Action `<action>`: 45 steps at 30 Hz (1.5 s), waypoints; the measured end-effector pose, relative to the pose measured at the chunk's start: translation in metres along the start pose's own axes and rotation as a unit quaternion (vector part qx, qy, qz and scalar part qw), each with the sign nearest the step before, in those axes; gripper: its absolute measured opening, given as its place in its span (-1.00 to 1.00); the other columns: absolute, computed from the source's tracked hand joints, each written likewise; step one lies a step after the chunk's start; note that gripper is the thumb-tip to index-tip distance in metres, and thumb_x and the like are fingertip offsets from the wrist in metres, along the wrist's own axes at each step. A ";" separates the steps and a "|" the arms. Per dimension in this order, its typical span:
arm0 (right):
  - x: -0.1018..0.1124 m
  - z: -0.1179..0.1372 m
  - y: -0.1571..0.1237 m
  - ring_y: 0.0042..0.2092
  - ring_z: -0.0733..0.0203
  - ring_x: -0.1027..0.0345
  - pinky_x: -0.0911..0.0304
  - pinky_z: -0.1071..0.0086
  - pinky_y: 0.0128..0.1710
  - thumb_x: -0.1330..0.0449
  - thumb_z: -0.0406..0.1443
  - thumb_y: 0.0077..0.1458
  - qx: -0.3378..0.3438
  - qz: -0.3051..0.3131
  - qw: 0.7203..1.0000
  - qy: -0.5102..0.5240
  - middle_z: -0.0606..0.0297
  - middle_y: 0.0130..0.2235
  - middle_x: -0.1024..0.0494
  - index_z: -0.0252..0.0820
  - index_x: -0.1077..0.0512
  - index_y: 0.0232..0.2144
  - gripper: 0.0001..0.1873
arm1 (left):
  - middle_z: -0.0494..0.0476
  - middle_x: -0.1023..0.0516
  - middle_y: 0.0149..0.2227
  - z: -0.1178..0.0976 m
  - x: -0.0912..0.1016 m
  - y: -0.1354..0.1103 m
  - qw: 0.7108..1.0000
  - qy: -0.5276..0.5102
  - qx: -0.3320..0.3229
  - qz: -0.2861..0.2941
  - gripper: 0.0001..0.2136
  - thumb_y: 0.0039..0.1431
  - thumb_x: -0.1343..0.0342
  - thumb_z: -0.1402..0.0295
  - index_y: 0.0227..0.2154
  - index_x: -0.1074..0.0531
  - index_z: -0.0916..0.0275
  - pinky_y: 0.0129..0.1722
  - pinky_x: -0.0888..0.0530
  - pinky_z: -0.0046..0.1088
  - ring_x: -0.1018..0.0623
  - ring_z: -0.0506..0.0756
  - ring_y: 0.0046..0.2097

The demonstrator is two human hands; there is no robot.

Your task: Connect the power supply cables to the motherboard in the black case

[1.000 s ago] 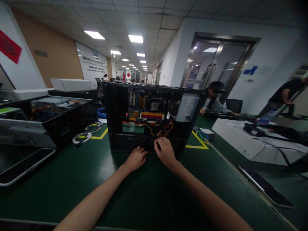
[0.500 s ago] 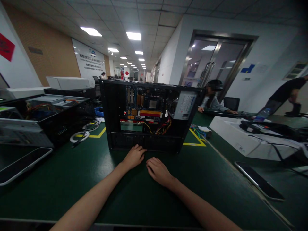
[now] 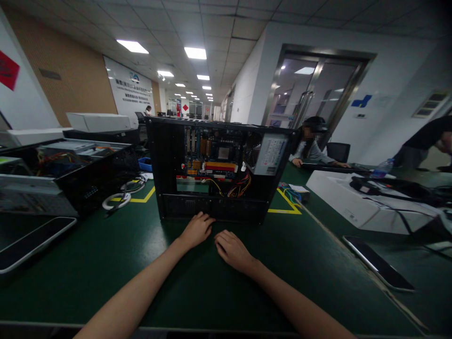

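Note:
An open black computer case (image 3: 240,210) stands upright on the green table, its inside facing me. In it I see a motherboard (image 3: 212,146), red and yellow memory slots, a silver power supply (image 3: 271,154) at the upper right and loose coloured wires (image 3: 240,186). My left hand (image 3: 197,229) rests at the case's lower front edge, fingers loosely bent and holding nothing; whether the fingertips touch the case I cannot tell. My right hand (image 3: 233,250) lies on the tabletop just right of it, apart from the case, fingers relaxed and slightly curved with nothing in them.
Another opened computer case (image 3: 70,179) lies at the left, with a white cable (image 3: 116,201) beside it. Phone-like dark slabs lie left (image 3: 35,240) and right (image 3: 377,263). A white box (image 3: 346,202) holds cables. A seated person (image 3: 312,141) works behind; another person bends at far right.
Both hands and the computer case stay in place. The view shifts very slightly, and the bending person at far right has moved a little to the right.

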State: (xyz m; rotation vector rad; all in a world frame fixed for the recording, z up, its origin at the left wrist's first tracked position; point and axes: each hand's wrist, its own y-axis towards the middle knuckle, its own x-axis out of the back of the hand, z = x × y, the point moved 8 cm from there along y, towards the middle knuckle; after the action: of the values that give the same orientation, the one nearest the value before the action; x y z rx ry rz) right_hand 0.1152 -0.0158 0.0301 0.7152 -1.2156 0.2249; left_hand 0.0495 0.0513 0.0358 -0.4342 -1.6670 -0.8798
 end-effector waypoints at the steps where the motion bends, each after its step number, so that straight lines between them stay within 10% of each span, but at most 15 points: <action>1: 0.001 -0.001 0.000 -0.23 0.22 -0.25 -0.18 0.32 -0.22 0.03 -0.41 0.06 -0.002 0.001 1.000 0.004 0.22 -0.31 -0.40 -0.20 -0.30 -0.33 -0.86 | 0.14 -0.37 -0.22 0.000 0.000 0.000 1.000 0.000 0.000 0.001 -0.72 0.12 0.07 0.44 -0.08 -0.29 0.22 -0.12 -0.25 -0.34 -0.30 0.12 -0.14; 14: 0.081 -0.043 0.035 -0.15 0.22 -0.25 -0.14 0.32 -0.11 0.11 -0.41 0.07 -0.063 -0.148 0.980 0.115 0.17 -0.23 -0.39 -0.20 -0.31 -0.23 -0.75 | 0.15 -0.37 -0.23 -0.001 0.002 0.001 1.000 0.003 -0.002 0.003 -0.73 0.11 0.06 0.43 -0.10 -0.30 0.21 -0.12 -0.26 -0.32 -0.31 0.13 -0.15; 20: 0.107 -0.072 0.075 -0.16 0.22 -0.25 -0.10 0.36 -0.11 0.06 -0.40 0.05 -0.132 -0.096 0.978 0.132 0.20 -0.23 -0.41 -0.20 -0.35 -0.26 -0.77 | 0.16 -0.37 -0.20 0.001 0.000 0.001 1.000 0.005 -0.003 0.003 -0.72 0.11 0.07 0.44 -0.09 -0.30 0.22 -0.10 -0.25 -0.31 -0.31 0.13 -0.12; 31: 0.032 -0.115 0.154 -0.48 0.39 -0.29 -0.11 0.60 -0.51 -0.12 -0.43 -0.11 -0.155 0.183 0.960 0.142 0.35 -0.51 -0.45 -0.31 -0.44 -0.47 -0.89 | 0.14 -0.36 -0.23 0.001 0.002 0.001 1.000 -0.003 -0.012 -0.002 -0.73 0.11 0.07 0.43 -0.10 -0.30 0.22 -0.13 -0.27 -0.33 -0.32 0.12 -0.16; 45: -0.019 -0.121 0.166 -0.27 0.07 -0.39 -0.27 0.27 -0.24 -0.19 -0.45 -0.23 -0.276 0.379 0.883 -0.006 0.12 -0.43 -0.51 -0.36 -0.47 -0.51 -0.89 | 0.14 -0.36 -0.24 -0.001 0.001 0.001 1.000 0.010 0.001 0.012 -0.73 0.12 0.08 0.41 -0.10 -0.31 0.22 -0.16 -0.28 -0.33 -0.30 0.15 -0.15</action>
State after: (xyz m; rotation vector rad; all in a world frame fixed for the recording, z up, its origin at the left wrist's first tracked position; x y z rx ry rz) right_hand 0.1157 0.1893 0.0565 -0.2879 -1.4378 0.4914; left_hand 0.0506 0.0516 0.0371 -0.4427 -1.6407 -0.8620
